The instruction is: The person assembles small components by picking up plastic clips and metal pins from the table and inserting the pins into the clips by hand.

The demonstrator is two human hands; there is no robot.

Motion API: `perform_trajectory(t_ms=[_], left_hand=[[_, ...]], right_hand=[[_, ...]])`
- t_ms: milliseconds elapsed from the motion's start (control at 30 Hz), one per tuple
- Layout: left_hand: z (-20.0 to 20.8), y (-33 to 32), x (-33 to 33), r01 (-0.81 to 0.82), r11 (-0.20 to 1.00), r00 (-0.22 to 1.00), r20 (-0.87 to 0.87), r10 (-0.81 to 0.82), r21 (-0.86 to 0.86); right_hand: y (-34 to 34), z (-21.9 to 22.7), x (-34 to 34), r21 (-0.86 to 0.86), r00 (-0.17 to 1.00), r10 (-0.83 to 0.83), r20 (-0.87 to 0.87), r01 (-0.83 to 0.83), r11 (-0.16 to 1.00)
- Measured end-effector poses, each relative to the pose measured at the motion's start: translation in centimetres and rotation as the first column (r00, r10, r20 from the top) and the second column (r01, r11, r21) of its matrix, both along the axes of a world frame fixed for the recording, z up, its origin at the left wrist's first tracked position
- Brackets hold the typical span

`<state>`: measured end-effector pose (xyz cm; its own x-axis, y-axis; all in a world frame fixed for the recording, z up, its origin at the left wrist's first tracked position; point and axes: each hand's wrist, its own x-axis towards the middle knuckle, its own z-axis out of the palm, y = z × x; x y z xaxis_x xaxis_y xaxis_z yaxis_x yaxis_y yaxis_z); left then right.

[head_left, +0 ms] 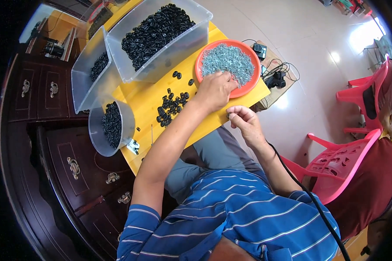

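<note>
My left hand (217, 90) reaches over the near rim of an orange bowl (257, 78) heaped with small silver screws (226, 61). Its fingers bend down and together among the screws; whatever lies between the fingertips is hidden. Just off the table's edge, my right hand (247, 125) pinches a small black part (228, 115) between thumb and forefinger, most of it covered. Under my left forearm's far side, a loose group of black oval two-holed parts (170, 106) lies on the yellow table (150, 89), with a few more (177, 75) nearer the bowl.
A large clear bin (165, 65) of black parts stands at the back, with a second bin (85, 82) and a round tub (125, 126) to its left. A thin rod-like tool (152, 134) lies near my left forearm. Pink chairs (339, 165) stand right.
</note>
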<state>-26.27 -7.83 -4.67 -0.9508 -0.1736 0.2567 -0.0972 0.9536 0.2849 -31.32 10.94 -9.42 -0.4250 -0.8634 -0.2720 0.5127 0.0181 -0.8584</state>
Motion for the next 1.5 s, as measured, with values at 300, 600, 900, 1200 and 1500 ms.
perform_trajectory(t_ms=[300,600,900,1200,1500], left_hand=[[0.8,0.3,1.5,-0.012,1.0,1.0,0.02,0.011,0.003],[1.3,0.7,3.9,-0.06,0.993,0.995,-0.071,0.068,0.106],[1.2,1.9,4.7,-0.065,0.993,0.972,-0.219,0.086,0.103],[1.1,5.4,8.6,-0.15,0.672,0.885,-0.205,0.418,0.726],[2.9,6.7,13.8,-0.227,0.732,0.856,-0.227,0.465,0.643]], right_hand=[[-0.1,0.6,0.1,0.007,0.999,-0.009,0.039,0.008,1.0],[-0.1,0.8,0.2,0.005,1.0,-0.008,-0.002,0.008,1.0],[0.2,1.3,0.8,0.018,1.0,-0.007,-0.002,0.007,1.0],[-0.2,2.4,1.8,-0.019,0.983,0.036,0.183,-0.033,0.999],[-1.0,3.7,4.2,-0.011,0.98,0.165,0.109,-0.165,0.986]])
